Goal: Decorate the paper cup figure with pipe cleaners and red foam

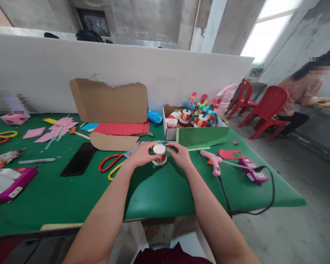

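A small white paper cup [159,149] with a red and gold band stands upside down on the green table, its wide rim at the bottom. My left hand [141,154] is closed at its left side, thumb against the band. A bit of dark green pleated paper shows between those fingers. On the cup's right, my right hand [182,157] pinches a dark green pleated paper strip [172,149] that reaches to the cup; whether it is stuck on, I cannot tell. Red-and-yellow-handled scissors [110,163] lie beside my left hand.
A box [170,134] at the back holds several finished cup figures [201,120]. To the right, a pink glue gun [215,161] trails its cord past a purple power strip [254,171]. A black phone [79,159] and pink paper scraps [57,128] lie left.
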The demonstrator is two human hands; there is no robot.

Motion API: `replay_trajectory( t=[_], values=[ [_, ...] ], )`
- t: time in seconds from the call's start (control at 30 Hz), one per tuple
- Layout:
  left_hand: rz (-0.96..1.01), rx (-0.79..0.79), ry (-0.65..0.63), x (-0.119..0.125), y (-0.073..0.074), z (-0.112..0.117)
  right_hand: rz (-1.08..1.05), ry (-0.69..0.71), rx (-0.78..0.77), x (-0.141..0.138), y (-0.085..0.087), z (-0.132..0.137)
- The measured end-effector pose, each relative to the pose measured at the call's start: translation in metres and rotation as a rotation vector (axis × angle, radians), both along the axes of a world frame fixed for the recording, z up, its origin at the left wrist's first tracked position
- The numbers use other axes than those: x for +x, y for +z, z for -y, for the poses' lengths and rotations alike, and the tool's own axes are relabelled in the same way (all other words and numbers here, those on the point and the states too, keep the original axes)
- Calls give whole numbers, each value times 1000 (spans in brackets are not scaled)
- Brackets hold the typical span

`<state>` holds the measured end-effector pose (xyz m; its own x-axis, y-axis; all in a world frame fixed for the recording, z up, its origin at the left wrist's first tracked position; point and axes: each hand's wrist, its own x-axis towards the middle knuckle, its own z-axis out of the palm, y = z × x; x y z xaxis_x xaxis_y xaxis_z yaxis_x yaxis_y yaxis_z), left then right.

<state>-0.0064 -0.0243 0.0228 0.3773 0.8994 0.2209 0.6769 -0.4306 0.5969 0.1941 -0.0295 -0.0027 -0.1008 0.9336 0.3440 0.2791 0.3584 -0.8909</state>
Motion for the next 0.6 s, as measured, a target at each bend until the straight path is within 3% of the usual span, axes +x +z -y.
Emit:
replay_trajectory(
  t=[0.27, 0.6],
  values=[
    [-103, -60, -2, 0, 10, 4, -11, 4, 6, -1, -4, -1],
    [-101, -48, 0, 0, 8, 4, -50, 72, 19, -1, -5, 1]
  ],
)
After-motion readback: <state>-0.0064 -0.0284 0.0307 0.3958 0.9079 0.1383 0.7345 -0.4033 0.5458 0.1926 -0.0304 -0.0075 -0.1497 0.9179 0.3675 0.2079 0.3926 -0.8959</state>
